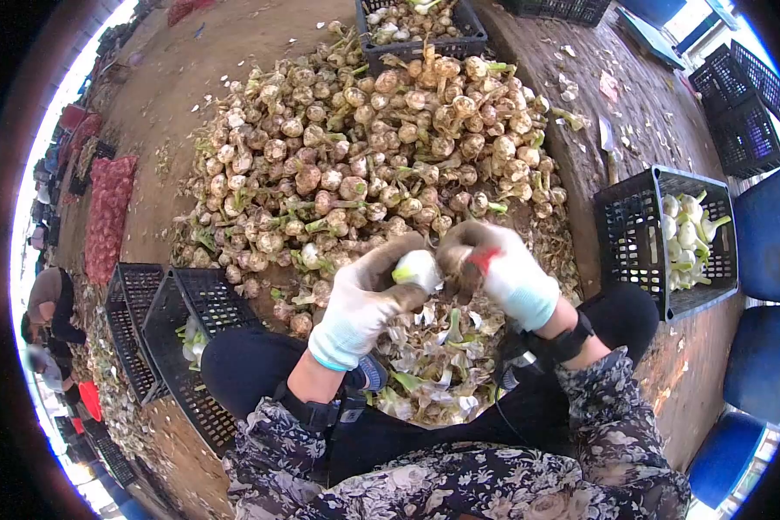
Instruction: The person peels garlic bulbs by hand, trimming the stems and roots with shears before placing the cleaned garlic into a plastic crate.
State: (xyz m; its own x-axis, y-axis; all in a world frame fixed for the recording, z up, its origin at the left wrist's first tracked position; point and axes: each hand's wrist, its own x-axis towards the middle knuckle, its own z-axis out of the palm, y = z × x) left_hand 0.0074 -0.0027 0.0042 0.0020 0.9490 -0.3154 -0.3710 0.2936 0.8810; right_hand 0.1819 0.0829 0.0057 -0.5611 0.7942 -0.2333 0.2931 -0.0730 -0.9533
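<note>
My left hand (368,299), in a white glove with dirty fingers, is closed around a garlic bulb (418,270). The bulb looks white and clean, with a greenish end toward the palm. Close against its other side is my right hand (498,269), gloved too, its fingers curled into a pinch. A red patch shows by those fingers, and I cannot tell what they hold. Below both hands lie loose garlic skins and stem trimmings (446,360) between my knees. Just beyond them rises a big heap of unpeeled garlic (338,173).
A black crate (637,230) of cleaned garlic (690,243) stands at my right. Black crates (182,347) sit by my left knee, one with some garlic. Another garlic-filled crate (425,48) is behind the heap. A red mesh sack (110,212) and a person (52,303) are far left.
</note>
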